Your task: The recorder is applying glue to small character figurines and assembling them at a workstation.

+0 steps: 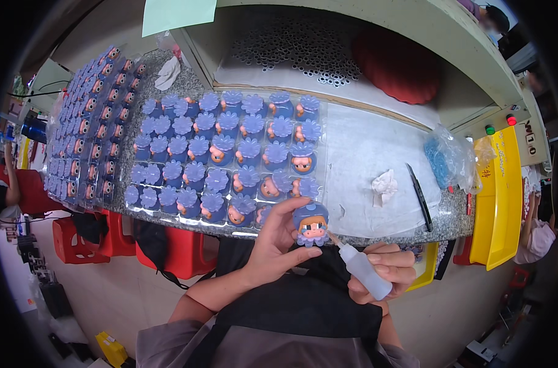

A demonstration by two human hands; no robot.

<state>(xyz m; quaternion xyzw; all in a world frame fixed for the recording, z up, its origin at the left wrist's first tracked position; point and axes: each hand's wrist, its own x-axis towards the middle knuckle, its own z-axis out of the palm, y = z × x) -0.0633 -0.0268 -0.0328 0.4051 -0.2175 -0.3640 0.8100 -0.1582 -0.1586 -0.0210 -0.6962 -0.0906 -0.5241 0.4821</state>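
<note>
A small toy figure head, with a blue cap, orange hair and a lilac ruffled collar, is pinched between the thumb and fingers of my left hand. Its face points toward me. My right hand grips a whitish squeeze bottle with a thin nozzle. The nozzle tip is at the right side of the figure's face; whether it touches I cannot tell. Just beyond my left hand lies a clear plastic tray with rows of similar figure heads, most with the lilac ruffle upward.
Black tweezers and a crumpled tissue lie on white paper. Stacked trays of figures stand left. A shelf holds small black-and-white discs and a red cushion. A yellow bin is right; red stools stand below the table.
</note>
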